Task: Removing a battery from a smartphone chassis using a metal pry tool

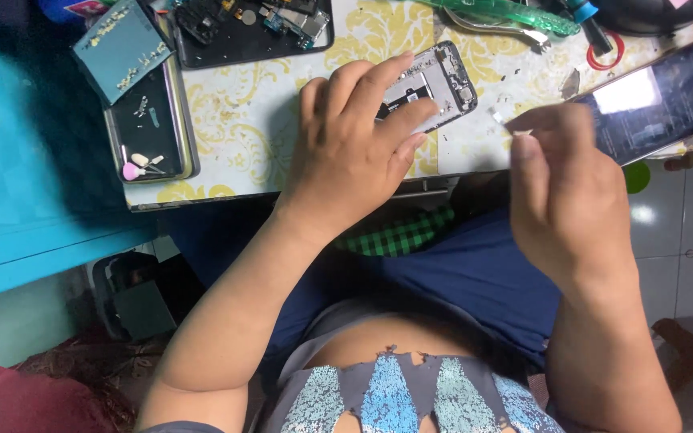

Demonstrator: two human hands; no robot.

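Phone (436,84), its back cover off and its insides showing, lies flat on the worktop (242,120) near the front edge, just ahead of the person's lap. Left hand (354,148) rests on it with fingers (366,80) spread and flat, not curled round anything; pressing down like this probably keeps the frame from sliding. Right hand (563,188) hovers just right of the phone, thumb and forefinger pinched shut on a tiny pale bit (500,118), too small and blurred to name, held clear of the surface, likely so it does not get lost among the specks lying about

Black tray (250,32) at the back edge holds loose phone parts: small boards, a round cell-like piece, a dark frame. Second tray (150,120) at the left, dark inside with a metal rim, holds a pink-headed tool, a few pale bits and a small green piece. Teal pad (120,48) overlaps its far end, with rows of tiny screws on it, seemingly sorted. Tablet (667,92) with a lit screen juts in at the right, and a green tool (515,12) lies at the back
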